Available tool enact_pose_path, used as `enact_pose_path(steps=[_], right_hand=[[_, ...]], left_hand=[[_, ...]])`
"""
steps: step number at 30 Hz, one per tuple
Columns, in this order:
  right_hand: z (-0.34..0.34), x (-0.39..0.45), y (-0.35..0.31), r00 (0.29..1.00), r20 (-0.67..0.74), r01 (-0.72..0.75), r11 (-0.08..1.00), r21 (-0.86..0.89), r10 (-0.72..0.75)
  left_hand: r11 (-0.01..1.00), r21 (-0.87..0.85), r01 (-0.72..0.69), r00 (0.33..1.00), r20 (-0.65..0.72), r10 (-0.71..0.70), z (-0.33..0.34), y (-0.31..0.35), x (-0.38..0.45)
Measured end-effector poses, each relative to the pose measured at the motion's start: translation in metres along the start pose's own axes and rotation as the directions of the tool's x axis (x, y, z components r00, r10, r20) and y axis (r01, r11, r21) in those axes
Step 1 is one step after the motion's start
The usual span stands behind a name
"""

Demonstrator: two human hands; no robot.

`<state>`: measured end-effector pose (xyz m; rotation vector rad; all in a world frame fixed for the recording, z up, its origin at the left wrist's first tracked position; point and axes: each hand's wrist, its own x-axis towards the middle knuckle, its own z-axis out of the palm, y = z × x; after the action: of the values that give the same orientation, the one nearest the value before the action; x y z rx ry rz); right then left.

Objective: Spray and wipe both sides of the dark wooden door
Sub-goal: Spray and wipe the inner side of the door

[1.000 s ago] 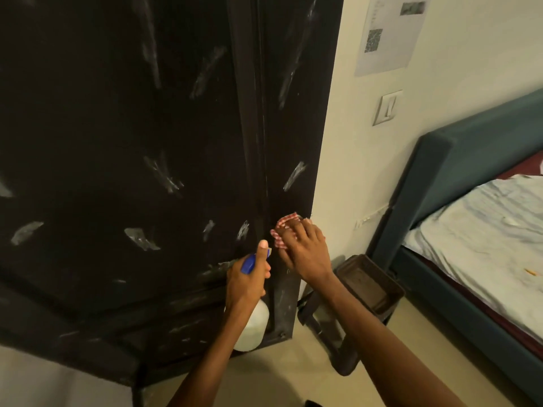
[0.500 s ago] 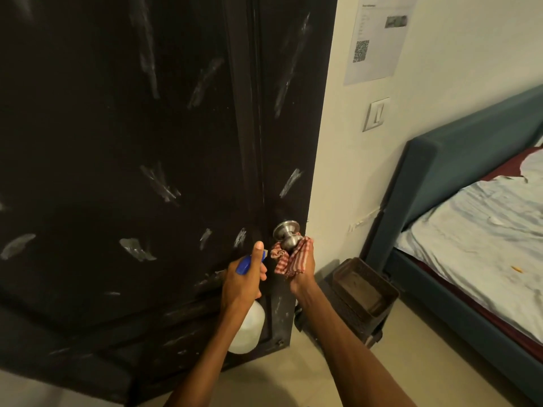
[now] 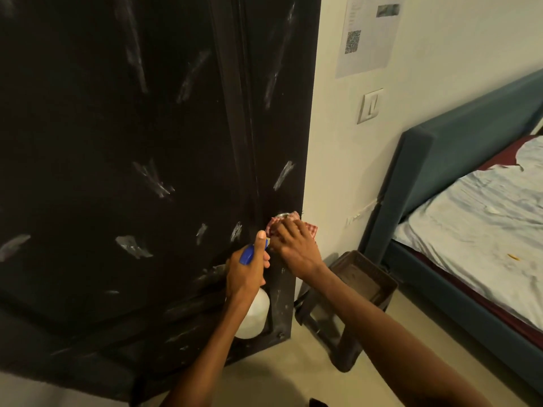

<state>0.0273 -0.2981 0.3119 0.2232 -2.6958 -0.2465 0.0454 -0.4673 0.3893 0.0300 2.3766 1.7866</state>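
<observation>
Door face smeared, wiping unfinished. Cloth pressed over knob by right hand; spray bottle gripped by left hand. Far side unseen.

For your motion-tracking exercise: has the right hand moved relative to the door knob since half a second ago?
Yes. The right hand with the checked cloth has moved up from under the door knob to cover it.

The door knob is almost wholly covered by the checked cloth and the right hand; only a metallic sliver is seen above the fingers. The spray bottle is largely hidden by the left hand. The door is cut off above and to the left of both hands. The print on the wall notice, well above the right hand, is too blurred to be read.
</observation>
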Motion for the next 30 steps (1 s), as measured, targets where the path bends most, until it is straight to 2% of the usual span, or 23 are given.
enact_pose_path(steps=[2,4,5,7,9,10,11,13,14,15,17,18,19,21,22,23,24,25,26,27,28,29,30], right_hand=[[0.005,-0.005,0.003,0.970,-0.129,-0.179,0.966,0.187,0.204],[0.006,-0.002,-0.007,0.866,-0.096,-0.393,0.786,0.477,0.491],[0.006,0.001,-0.015,0.787,-0.028,-0.471,0.629,0.618,0.617],[0.001,0.013,-0.028,0.568,0.191,-0.533,0.181,0.827,0.801],[-0.006,0.025,-0.026,0.358,0.461,-0.464,-0.273,0.843,0.812],[-0.010,0.026,-0.024,0.301,0.542,-0.430,-0.395,0.812,0.785],[-0.012,0.027,-0.022,0.273,0.580,-0.409,-0.453,0.792,0.767],[-0.015,0.026,-0.023,0.245,0.543,-0.395,-0.429,0.812,0.803],[-0.017,0.027,-0.025,0.257,0.472,-0.383,-0.359,0.851,0.843],[-0.017,0.027,-0.028,0.313,0.351,-0.383,-0.221,0.897,0.882],[-0.012,0.028,-0.033,0.551,0.003,-0.406,0.265,0.874,0.835],[-0.006,0.027,-0.034,0.654,-0.132,-0.412,0.497,0.764,0.745],[-0.001,0.025,-0.033,0.731,-0.217,-0.405,0.668,0.624,0.647],[0.005,0.019,-0.027,0.877,-0.316,-0.273,0.916,0.293,0.363],[0.005,0.015,-0.021,0.925,-0.318,-0.166,0.974,0.153,0.207],[0.004,0.013,-0.014,0.944,-0.311,-0.085,0.993,0.088,0.108],[0.004,0.012,-0.007,0.946,-0.312,-0.057,0.992,0.110,0.089],[0.002,0.012,-0.004,0.935,-0.313,-0.104,0.972,0.210,0.168],[-0.001,0.013,-0.002,0.896,-0.285,-0.222,0.900,0.376,0.341],[-0.004,0.016,-0.003,0.808,-0.189,-0.376,0.736,0.563,0.557],[-0.007,0.019,-0.006,0.684,-0.040,-0.493,0.501,0.711,0.728],[-0.008,0.023,-0.008,0.564,0.111,-0.553,0.273,0.787,0.819],[-0.009,0.026,-0.009,0.498,0.197,-0.567,0.145,0.811,0.845]], left_hand=[[1.000,-0.003,0.005,1.000,0.000,-0.005,0.000,0.001,0.000],[1.000,-0.002,0.018,1.000,-0.008,-0.018,-0.002,0.001,-0.001],[1.000,-0.002,0.018,1.000,-0.011,-0.018,-0.004,0.001,-0.001],[1.000,0.003,0.008,1.000,-0.023,-0.008,-0.009,0.001,-0.003],[1.000,0.015,0.013,0.999,-0.037,-0.012,-0.013,-0.001,-0.005],[1.000,0.010,0.022,0.999,-0.041,-0.021,-0.015,-0.003,-0.006],[1.000,0.001,0.031,0.998,-0.046,-0.031,-0.017,-0.005,-0.006],[0.999,0.000,0.041,0.997,-0.063,-0.040,-0.019,-0.007,-0.004],[0.999,0.004,0.039,0.997,-0.070,-0.038,-0.020,-0.007,-0.002],[0.999,0.010,0.034,0.997,-0.072,-0.033,-0.021,-0.007,-0.001],[0.999,0.018,0.032,0.997,-0.072,-0.030,-0.022,-0.004,-0.001],[0.999,0.021,0.028,0.997,-0.071,-0.027,-0.022,-0.004,0.000],[0.999,0.022,0.025,0.997,-0.067,-0.023,-0.022,-0.003,0.000],[1.000,0.012,0.025,0.999,-0.048,-0.024,-0.022,0.000,0.000],[1.000,0.004,0.019,0.999,-0.039,-0.019,-0.022,0.001,0.000],[1.000,-0.003,0.013,0.999,-0.033,-0.013,-0.020,0.002,0.000],[1.000,-0.007,0.008,1.000,-0.029,-0.008,-0.019,0.003,0.000],[1.000,-0.013,0.003,1.000,-0.027,-0.003,-0.018,0.003,0.000],[1.000,-0.023,-0.001,1.000,-0.026,0.000,-0.018,0.003,0.000],[1.000,-0.028,0.000,1.000,-0.029,-0.001,-0.018,0.003,0.002],[1.000,-0.026,0.007,0.999,-0.034,-0.007,-0.018,0.003,0.003],[1.000,-0.024,0.017,0.999,-0.036,-0.017,-0.018,0.002,0.005],[0.999,-0.025,0.029,0.999,-0.036,-0.030,-0.019,0.002,0.007]])
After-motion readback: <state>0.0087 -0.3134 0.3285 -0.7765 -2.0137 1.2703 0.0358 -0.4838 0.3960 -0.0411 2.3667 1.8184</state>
